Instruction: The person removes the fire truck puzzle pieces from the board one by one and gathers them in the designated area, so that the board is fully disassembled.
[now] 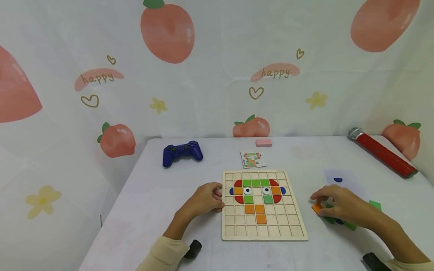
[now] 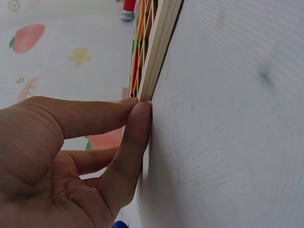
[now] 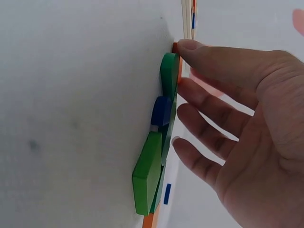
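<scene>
In the head view, my left hand [image 1: 205,199] is at the left edge of a square wooden grid board [image 1: 241,231]. Thumb and forefinger pinch that edge in the left wrist view. Red, green, orange and blue pieces and two eye pieces fill some of its cells as a face. My right hand [image 1: 340,202] hovers over loose pieces right of the board. Its thumb touches an orange square [image 1: 316,209], with the forefinger spread apart from it. Beneath the palm lie green pieces [image 3: 149,171] and a dark blue piece [image 3: 161,110]; the hand partly hides them in the head view.
Behind the board lie a small pattern card [image 1: 253,159] and a pink block [image 1: 264,143]. A blue game controller [image 1: 182,152] sits back left, a red microphone [image 1: 384,154] back right. One blue half-round piece [image 1: 338,180] lies beyond my right hand.
</scene>
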Demonstrator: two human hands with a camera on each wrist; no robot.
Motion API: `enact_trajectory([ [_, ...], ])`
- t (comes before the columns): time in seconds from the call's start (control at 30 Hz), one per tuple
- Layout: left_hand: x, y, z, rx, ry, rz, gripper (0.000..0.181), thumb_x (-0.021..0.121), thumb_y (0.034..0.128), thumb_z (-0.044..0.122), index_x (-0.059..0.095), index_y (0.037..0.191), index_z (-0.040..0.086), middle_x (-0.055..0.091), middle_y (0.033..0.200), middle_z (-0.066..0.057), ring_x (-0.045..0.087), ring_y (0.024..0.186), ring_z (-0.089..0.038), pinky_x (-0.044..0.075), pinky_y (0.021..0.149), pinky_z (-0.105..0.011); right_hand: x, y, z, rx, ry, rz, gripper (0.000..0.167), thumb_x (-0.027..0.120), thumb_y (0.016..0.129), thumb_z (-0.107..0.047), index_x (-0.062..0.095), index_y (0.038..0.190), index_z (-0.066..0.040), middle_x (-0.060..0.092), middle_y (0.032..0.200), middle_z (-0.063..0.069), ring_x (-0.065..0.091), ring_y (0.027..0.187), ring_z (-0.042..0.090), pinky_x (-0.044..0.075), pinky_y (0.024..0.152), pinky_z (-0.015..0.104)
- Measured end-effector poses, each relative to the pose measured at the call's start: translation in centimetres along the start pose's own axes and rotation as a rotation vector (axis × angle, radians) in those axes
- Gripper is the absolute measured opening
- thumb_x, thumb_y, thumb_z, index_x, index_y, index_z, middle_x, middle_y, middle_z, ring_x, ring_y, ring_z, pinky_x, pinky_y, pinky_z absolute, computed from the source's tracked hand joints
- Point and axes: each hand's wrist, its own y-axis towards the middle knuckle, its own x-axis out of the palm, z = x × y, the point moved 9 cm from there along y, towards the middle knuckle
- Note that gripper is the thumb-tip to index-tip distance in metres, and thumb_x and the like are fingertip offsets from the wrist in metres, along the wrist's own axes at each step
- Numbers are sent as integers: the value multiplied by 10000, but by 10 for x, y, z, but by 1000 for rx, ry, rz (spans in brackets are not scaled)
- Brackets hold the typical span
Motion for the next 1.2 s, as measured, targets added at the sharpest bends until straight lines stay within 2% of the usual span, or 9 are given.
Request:
enact_trajectory([
  [0.27,2,1,-3,5,-2,-6,626,820,858,19,567,1417,-106,648,1017,-74,618,864,-157,568,753,-275,2,0,1,48,-19,-25,372,903,832,-240,774,1159,-117,665,988,-71,568,935,151,553,798,333],
  [0.47,2,2,-2,8,3,-9,622,814,866,29,564,1420,-105,646,1022,-67,620,869,-158,568,746,-264,3,-1,0,44,-18,-43,353,891,831,-198,778,1155,-117,655,965,-75,568,932,154,550,796,343],
  [0.8,2,2,-3,-1,-8,-9,607,811,879,13,563,1422,-95,630,1032,-72,631,843,-147,577,736,-273,1,-1,0,52,-50,-35,320,898,838,-236,791,1102,-90,661,944,-74,570,894,133,536,752,288],
  [1.03,1,3,-3,7,0,-2,607,816,856,5,575,1403,-101,640,1029,-69,625,872,-150,576,745,-268,2,2,-10,26,-54,-26,323,880,854,-311,798,1096,-114,647,935,-88,551,891,128,513,742,300],
  [1.2,2,3,-3,4,-8,2,610,817,838,-11,581,1391,-108,654,1023,-72,623,873,-153,587,741,-273,7,8,-22,13,-30,-30,286,858,865,-301,797,1085,-129,639,927,-97,551,906,128,530,754,306],
])
